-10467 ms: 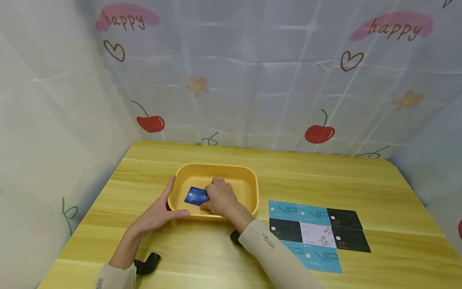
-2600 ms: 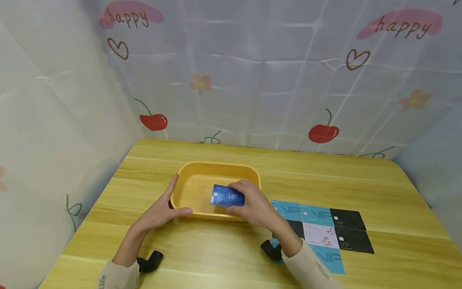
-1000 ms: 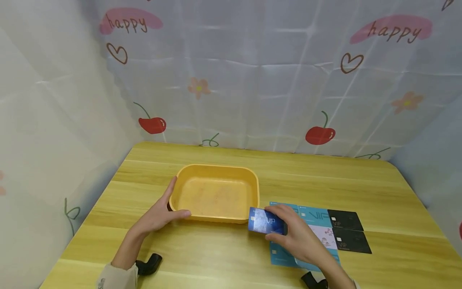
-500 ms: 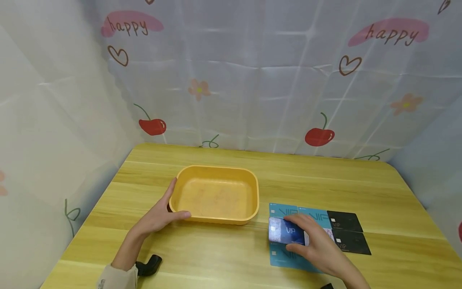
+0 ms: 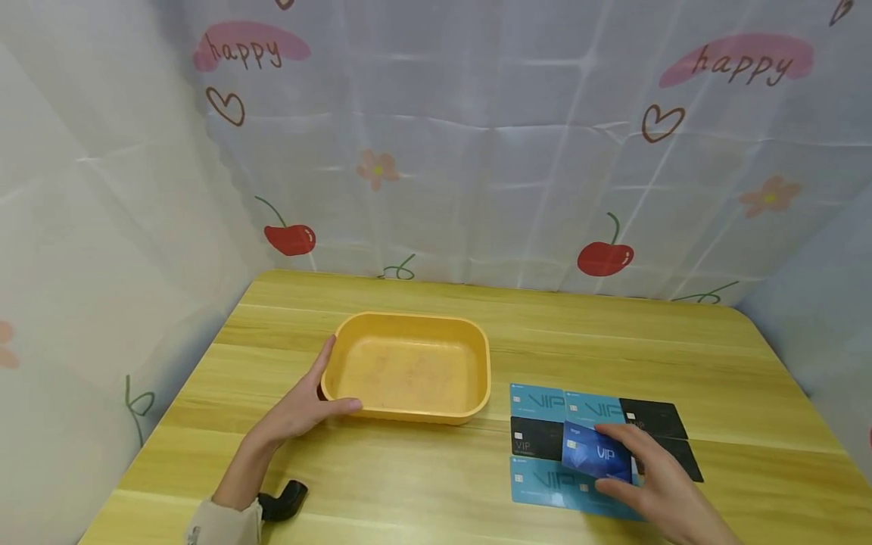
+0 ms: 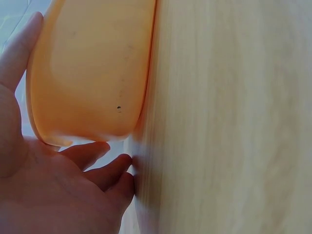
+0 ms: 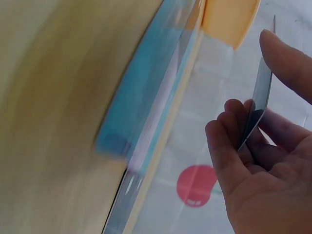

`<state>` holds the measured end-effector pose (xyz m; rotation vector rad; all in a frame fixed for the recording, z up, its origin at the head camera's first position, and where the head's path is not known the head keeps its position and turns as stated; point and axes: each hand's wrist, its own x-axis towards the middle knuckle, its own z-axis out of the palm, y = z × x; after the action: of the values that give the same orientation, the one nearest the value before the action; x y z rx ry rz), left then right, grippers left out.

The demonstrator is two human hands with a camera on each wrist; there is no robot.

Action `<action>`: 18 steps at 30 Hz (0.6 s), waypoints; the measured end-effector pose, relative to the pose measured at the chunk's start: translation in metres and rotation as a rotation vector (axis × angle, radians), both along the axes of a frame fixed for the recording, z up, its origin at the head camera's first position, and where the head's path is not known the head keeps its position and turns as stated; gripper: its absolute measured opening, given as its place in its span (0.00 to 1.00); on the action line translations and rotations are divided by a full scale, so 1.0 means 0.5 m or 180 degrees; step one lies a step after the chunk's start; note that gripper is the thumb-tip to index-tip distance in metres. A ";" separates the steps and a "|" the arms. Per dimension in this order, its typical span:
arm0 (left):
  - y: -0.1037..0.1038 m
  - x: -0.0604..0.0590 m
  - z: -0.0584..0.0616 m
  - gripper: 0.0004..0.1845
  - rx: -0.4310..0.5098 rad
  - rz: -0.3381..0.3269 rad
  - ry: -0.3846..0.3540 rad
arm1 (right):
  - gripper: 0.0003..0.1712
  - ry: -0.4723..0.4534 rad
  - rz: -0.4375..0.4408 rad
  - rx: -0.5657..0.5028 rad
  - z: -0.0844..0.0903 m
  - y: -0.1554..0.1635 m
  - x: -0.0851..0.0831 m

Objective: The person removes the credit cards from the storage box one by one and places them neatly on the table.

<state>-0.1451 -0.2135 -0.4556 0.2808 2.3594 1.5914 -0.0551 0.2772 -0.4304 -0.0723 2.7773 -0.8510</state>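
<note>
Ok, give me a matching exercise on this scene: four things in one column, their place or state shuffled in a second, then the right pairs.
Things:
1. dark blue card
2. yellow tray
3. left hand
4. black cards

Place or state:
A. holds nothing inside
B. pinched in the right hand over the laid-out cards
C. rests against the tray's left end
D. at the right edge of the card grid

Pairs: 1-B, 2-A, 3-C, 4-D
</note>
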 end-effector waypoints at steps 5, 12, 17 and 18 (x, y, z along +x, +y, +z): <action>0.000 0.000 0.000 0.62 -0.0003 0.0005 0.0007 | 0.44 -0.0213 -0.0011 -0.0035 -0.007 0.040 0.009; -0.001 0.000 -0.001 0.62 0.0040 -0.0002 0.0018 | 0.43 -0.0285 0.0129 -0.0125 -0.014 0.077 0.017; 0.000 -0.001 0.000 0.62 0.0055 -0.0009 0.0002 | 0.42 -0.0488 0.0172 -0.0226 -0.019 0.100 0.022; 0.001 -0.001 0.000 0.62 0.0049 -0.0009 0.0003 | 0.42 -0.0519 0.0177 -0.0222 -0.020 0.106 0.021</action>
<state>-0.1456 -0.2131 -0.4557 0.2880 2.3476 1.6092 -0.0445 0.3299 -0.4402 -0.0875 2.5827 -0.8976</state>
